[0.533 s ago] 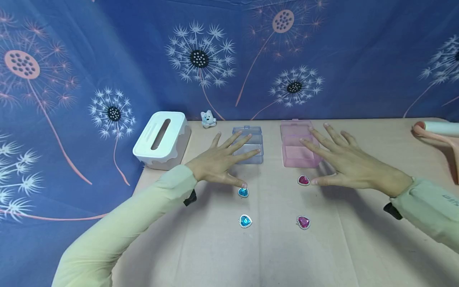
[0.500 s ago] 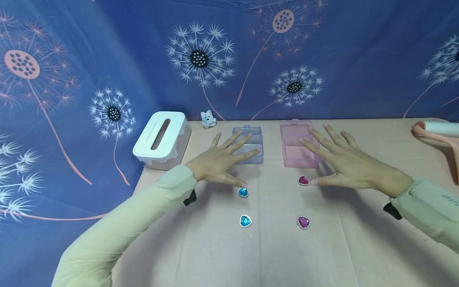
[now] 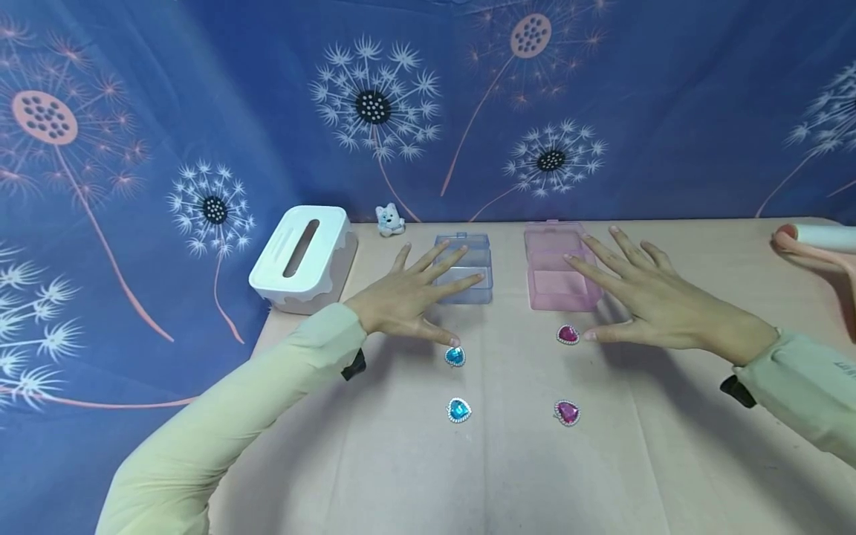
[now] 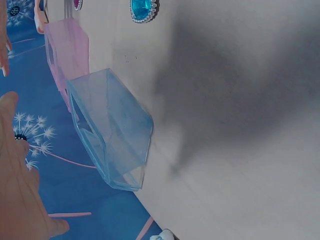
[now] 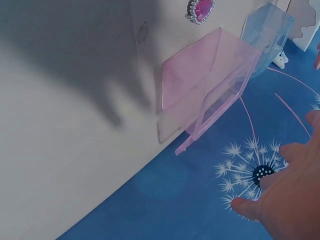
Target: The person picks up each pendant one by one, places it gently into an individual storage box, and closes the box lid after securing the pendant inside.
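My left hand (image 3: 408,301) is spread wide, palm down, above the table, with its fingers over the clear blue plastic box (image 3: 468,286). Its thumb tip overlaps the edge of a blue heart-shaped gem (image 3: 455,357) in the head view; a gap shows beneath the hand's shadow. My right hand (image 3: 652,305) is likewise spread, fingers beside and partly over the pink plastic box (image 3: 558,290). Its thumb points at a pink gem (image 3: 568,334). Nearer lie another blue gem (image 3: 458,410) and another pink gem (image 3: 567,413), all with sparkling rims. Both boxes have their lids raised. Neither hand holds anything.
A white tissue box (image 3: 304,256) stands at the table's left rear. Next to it sits a small white-and-blue animal figurine (image 3: 389,220). A white roll with a peach cloth (image 3: 812,249) lies at the right. A blue dandelion-print curtain (image 3: 267,111) hangs behind.
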{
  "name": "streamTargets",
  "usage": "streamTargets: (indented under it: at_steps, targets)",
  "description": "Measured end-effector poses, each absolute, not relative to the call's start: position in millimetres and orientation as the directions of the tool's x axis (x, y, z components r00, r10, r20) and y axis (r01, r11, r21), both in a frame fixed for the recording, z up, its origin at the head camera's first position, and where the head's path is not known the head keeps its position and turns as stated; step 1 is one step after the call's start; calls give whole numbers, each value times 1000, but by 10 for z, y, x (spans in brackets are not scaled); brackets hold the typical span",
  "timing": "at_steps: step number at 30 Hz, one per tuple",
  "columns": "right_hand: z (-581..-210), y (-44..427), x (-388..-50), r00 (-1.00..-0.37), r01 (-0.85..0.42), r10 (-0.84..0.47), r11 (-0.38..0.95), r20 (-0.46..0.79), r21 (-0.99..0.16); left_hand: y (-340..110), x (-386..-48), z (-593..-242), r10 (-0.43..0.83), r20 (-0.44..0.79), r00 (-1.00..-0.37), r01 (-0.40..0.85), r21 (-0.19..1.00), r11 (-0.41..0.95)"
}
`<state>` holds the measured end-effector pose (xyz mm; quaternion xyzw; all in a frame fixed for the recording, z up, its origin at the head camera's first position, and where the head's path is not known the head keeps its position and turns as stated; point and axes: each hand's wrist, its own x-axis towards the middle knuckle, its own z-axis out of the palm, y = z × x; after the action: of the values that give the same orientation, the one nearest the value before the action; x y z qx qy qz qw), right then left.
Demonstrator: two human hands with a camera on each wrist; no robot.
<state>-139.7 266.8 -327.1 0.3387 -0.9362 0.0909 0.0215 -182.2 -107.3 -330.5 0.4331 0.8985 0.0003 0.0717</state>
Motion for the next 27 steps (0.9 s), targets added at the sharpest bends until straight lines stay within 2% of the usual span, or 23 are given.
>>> streamTargets:
  at_steps: [8,12,15,19,21,23,25,27]
  targets:
    - [-3283,2647,-1400,-772,-635,-628,753,99,-172,-1068,-1831,-3306,772,-134,-621,773,58,632]
    - [-3312,2615,-1394,-776,-626,-620,736,116,-257,-1073,-1847,-3340,768,-103,-633,759,112,641]
    - [-3376,2537,-1374,-773,-632,-597,695,215,-344,-1093,-1863,-3408,749,-38,-661,723,236,650]
    - [-3502,2324,-1345,-743,-669,-531,625,408,-404,-1128,-1882,-3545,650,68,-757,599,471,648]
    - [-3561,2188,-1332,-747,-662,-492,615,447,-428,-1131,-1895,-3622,570,123,-813,524,583,621]
    - [-3613,2040,-1324,-768,-639,-469,603,436,-477,-1124,-1916,-3701,483,167,-860,458,671,583]
    - [-3662,1894,-1321,-799,-601,-471,586,375,-544,-1111,-1945,-3774,397,197,-897,402,737,544]
    - [-3700,1757,-1331,-803,-581,-510,558,308,-592,-1101,-1976,-3838,329,193,-924,347,786,512]
